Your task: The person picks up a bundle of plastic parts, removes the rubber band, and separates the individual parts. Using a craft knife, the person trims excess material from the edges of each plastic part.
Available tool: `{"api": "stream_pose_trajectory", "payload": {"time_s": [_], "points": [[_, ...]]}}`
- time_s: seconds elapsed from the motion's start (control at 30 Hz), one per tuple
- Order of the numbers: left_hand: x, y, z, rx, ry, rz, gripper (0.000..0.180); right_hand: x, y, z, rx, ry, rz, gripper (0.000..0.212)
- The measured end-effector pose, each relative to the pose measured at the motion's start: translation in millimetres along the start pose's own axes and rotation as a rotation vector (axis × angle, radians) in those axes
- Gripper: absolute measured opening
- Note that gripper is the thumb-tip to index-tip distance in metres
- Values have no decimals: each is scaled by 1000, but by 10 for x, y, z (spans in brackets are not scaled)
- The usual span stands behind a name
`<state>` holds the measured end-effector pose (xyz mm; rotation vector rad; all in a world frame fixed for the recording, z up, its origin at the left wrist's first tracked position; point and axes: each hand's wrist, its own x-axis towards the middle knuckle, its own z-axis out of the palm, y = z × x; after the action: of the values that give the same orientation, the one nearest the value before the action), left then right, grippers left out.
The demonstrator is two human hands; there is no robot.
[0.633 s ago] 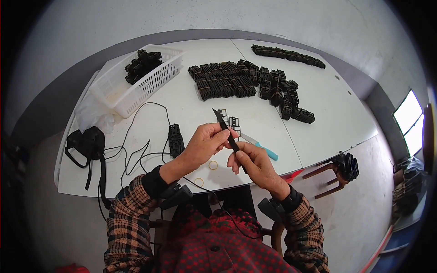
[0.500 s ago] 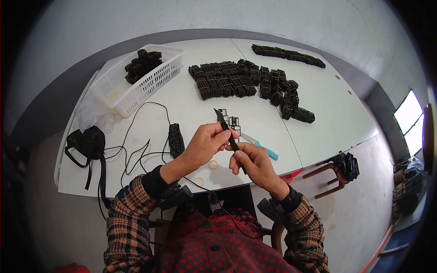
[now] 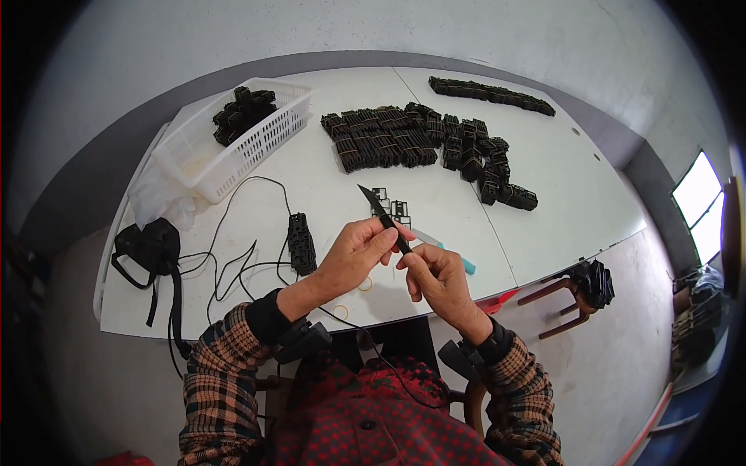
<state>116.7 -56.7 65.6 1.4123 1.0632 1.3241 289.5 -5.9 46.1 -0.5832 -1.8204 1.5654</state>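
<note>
Both of my hands meet above the near edge of the white table (image 3: 544,194). Between them is a slim black knife-like tool (image 3: 382,216) with a pointed tip aimed up and to the left. My left hand (image 3: 351,256) pinches its shaft near the middle. My right hand (image 3: 437,276) grips its lower end. Just beyond the tip lie two small black frame-shaped parts (image 3: 391,203). A light blue and white pen-like tool (image 3: 444,250) lies on the table under my right hand.
A white basket (image 3: 233,140) holding black parts stands far left. Several bundles of black parts (image 3: 423,144) lie mid-table, and a row of them (image 3: 491,95) at the back. A black block (image 3: 300,242), cables, a black strap pouch (image 3: 148,245) and rubber bands (image 3: 340,312) lie near.
</note>
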Motion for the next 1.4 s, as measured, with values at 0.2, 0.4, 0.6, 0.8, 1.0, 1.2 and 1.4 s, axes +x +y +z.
{"api": "stream_pose_trajectory", "payload": {"time_s": [0.2,0.4,0.6,0.8,1.0,1.2,1.4], "points": [[-14,-23,9,16,-27,32,30,2,82,-34,-89,23,-67,19],[-22,-40,22,-1,-29,56,29,-7,148,-29,-207,68,-187,19],[-7,-63,60,-11,4,78,29,42,-33,64,12,44,-46,25],[-26,18,70,173,23,85,28,82,-33,11,22,11,30,30],[-24,-46,90,230,52,106,27,85,-15,28,-20,31,-6,29],[5,-226,115,133,86,149,31,100,-8,42,-27,15,-56,22],[13,-209,127,59,126,142,32,72,-18,6,-5,-64,-49,19]]}}
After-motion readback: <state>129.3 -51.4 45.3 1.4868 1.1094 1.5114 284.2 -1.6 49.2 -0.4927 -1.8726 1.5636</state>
